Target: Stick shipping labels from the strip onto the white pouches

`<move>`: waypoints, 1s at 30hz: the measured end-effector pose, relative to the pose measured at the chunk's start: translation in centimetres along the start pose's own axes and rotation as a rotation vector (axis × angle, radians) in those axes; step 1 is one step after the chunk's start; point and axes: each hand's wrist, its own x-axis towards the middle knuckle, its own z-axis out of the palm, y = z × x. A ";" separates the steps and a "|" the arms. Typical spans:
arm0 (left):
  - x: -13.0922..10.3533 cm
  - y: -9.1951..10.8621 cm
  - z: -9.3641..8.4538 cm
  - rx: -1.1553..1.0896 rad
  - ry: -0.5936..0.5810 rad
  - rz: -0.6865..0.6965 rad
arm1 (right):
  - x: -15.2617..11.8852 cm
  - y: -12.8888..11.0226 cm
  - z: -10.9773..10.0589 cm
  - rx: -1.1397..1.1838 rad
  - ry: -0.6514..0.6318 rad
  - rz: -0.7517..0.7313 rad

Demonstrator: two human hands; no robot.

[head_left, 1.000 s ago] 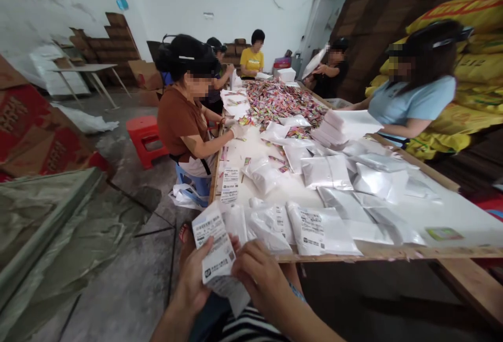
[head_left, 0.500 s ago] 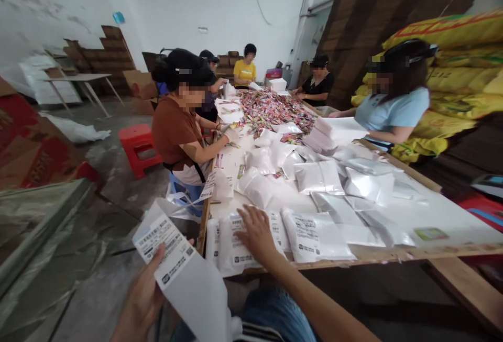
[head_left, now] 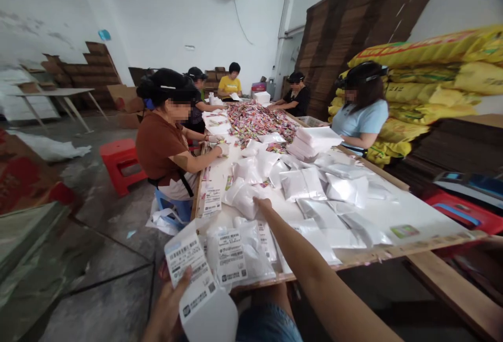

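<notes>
My left hand [head_left: 172, 297] is closed around a strip of printed shipping labels [head_left: 192, 268], its white backing hanging down over my lap. Stretched across the table, my right hand [head_left: 262, 205] has its fingers closed on the right edge of a plump white plastic mailing bag [head_left: 240, 195]. The fingertips are partly hidden behind the hand. Between my arms, at the near edge, lies a labelled mailing bag [head_left: 231, 258], with more labelled bags beside it. Another part of the label strip [head_left: 212, 199] rests on the table's left side.
Unlabelled white bags [head_left: 302, 184] cover the middle of the table [head_left: 377, 203]. Beyond are a stack of white sheets [head_left: 314, 140] and a heap of small colourful packets [head_left: 259, 119]. Several people sit around the table. A red stool [head_left: 120, 161] stands at left; yellow sacks [head_left: 416, 90] are piled right.
My right hand has left the labelled bag near the edge and reached forward to a plump white bag. My left hand still holds the label strip. The view has shifted.
</notes>
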 end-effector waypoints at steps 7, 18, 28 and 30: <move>0.3 -0.6 -2.1 0.138 0.106 0.110 | -0.3 5.3 -7.6 -0.039 0.178 0.039; 0.3 -0.7 3.1 0.289 -0.207 0.262 | -14.6 5.6 -9.2 0.071 0.233 -0.155; 0.4 -0.5 3.9 -0.126 -0.300 -0.304 | -23.4 -4.7 -5.3 0.271 -0.272 -0.785; 1.1 -0.2 4.3 -0.146 -0.243 -0.312 | -23.5 -4.9 -6.4 0.254 -0.278 -0.847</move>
